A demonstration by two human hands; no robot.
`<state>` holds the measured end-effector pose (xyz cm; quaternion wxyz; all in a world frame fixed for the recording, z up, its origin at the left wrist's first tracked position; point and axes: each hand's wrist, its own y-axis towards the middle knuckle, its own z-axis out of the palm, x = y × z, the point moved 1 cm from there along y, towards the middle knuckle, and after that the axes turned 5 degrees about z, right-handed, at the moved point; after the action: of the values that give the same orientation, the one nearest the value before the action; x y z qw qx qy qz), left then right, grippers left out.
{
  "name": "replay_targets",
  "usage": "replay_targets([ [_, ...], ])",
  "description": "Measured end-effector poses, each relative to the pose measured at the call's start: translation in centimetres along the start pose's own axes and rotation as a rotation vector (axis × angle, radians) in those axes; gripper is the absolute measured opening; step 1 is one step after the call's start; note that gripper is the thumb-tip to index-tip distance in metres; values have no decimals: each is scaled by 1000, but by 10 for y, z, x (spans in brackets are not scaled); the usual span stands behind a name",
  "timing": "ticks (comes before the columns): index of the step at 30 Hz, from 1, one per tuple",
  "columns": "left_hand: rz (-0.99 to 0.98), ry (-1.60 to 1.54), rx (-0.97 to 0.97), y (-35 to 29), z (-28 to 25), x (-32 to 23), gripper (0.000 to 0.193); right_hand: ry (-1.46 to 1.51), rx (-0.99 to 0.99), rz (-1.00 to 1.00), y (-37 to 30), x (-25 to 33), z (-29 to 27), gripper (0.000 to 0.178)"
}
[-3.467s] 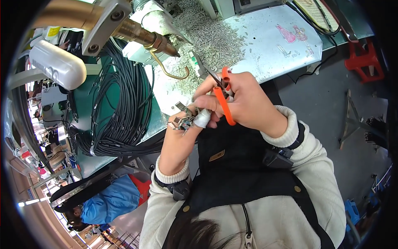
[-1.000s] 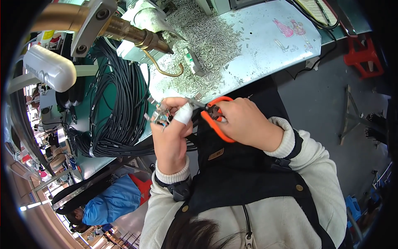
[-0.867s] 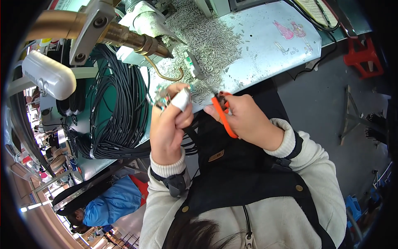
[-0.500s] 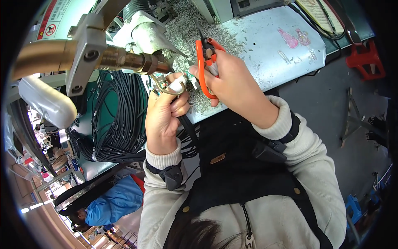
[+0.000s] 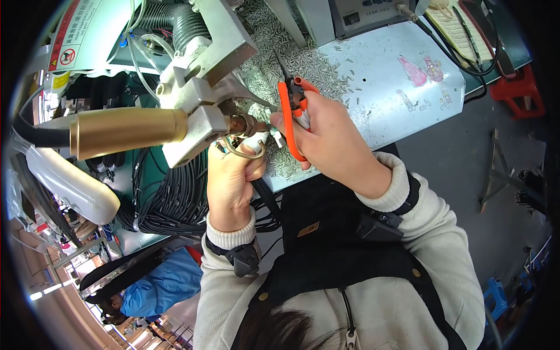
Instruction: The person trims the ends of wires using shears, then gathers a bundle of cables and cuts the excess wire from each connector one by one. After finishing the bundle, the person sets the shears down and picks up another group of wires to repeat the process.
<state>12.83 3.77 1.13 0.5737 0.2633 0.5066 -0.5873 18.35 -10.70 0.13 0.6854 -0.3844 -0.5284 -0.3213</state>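
Pliers (image 5: pixel 286 111) with bowed orange handles and a dark, slender metal head lay in the right hand (image 5: pixel 335 134) in the head view, wrapped by its curled fingers, the head pointing away from the person over a heap of small silvery metal pieces (image 5: pixel 315 67). The left hand (image 5: pixel 229 184), its thumb covered by a white wrapping (image 5: pixel 255 141), was curled closed near the right fingertips; a thick black cable (image 5: pixel 267 197) came out beneath its fingers and ran down toward a black cloth apron (image 5: pixel 332 216). What the left fingertips pinched could not be told, because a curved brass-coloured tube (image 5: pixel 249 157) and the nozzle of a large gold-coloured metal cylinder (image 5: pixel 128 133) stood in front of them. The pliers would probably handle as stiff, sturdy and fairly light, with handles that gave good purchase; the sensible hold was low on those handles, well clear of the pointed head. The cable looked likely to be bendy yet springy, with a smooth sheath that might slip through slack fingers, so a firm hold close to its upper end would steady it best. Its hidden end was presumably the more delicate part, better supported than squeezed.
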Motion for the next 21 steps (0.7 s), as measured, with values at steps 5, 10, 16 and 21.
replay_targets([
  [5, 10, -27, -20, 0, -4, 2, 14, -74, -37, -83, 1, -10, 3, 24],
  [10, 12, -2, 8, -7, -3, -1, 15, -100, -49, -171, -2, -13, 2, 22],
  [16, 8, -164, 41, -36, -1, 8, 20, 130, 85, 18, -27, -7, 1, 18],
  [21, 241, 312, 21, -58, 13, 17, 19, -207, -102, -442, -43, -7, 8, 16],
])
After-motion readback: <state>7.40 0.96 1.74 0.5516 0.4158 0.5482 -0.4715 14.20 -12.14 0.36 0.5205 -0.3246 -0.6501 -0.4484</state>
